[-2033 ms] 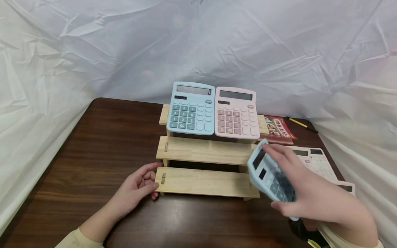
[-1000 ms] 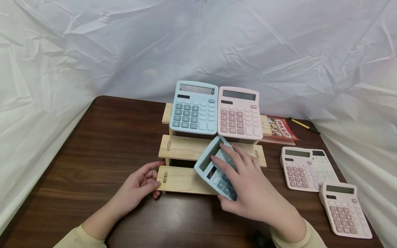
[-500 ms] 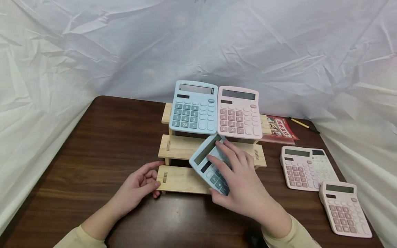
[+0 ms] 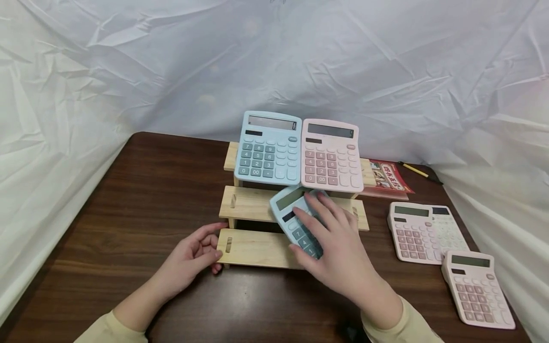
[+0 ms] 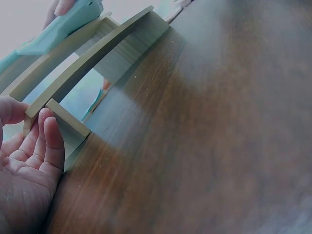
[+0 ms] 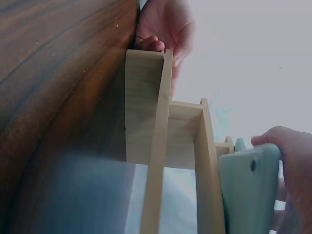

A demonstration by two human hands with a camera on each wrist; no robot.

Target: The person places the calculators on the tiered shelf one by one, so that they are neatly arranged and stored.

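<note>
My right hand (image 4: 339,243) grips a blue calculator (image 4: 296,221) from above, thumb on its near edge and fingers across its face. The calculator lies tilted over the middle step of a three-step wooden stand (image 4: 253,247); in the right wrist view its back (image 6: 246,190) sits against that step. My left hand (image 4: 195,255) pinches the left end of the lowest step, thumb on top and fingers curled under, as the left wrist view also shows. On the top step another blue calculator (image 4: 269,147) and a pink calculator (image 4: 331,155) stand side by side.
Two pink calculators, one farther back (image 4: 411,233) and one nearer (image 4: 478,288), lie on the dark wooden table (image 4: 107,205) at right. Behind the stand are a red printed booklet (image 4: 388,176) and a yellow-and-black pen (image 4: 413,170). White sheeting (image 4: 180,71) surrounds the table.
My right hand has carried the blue calculator left from the right side onto the stand, then turned it slightly more upright. The left hand stays on the lowest step.
</note>
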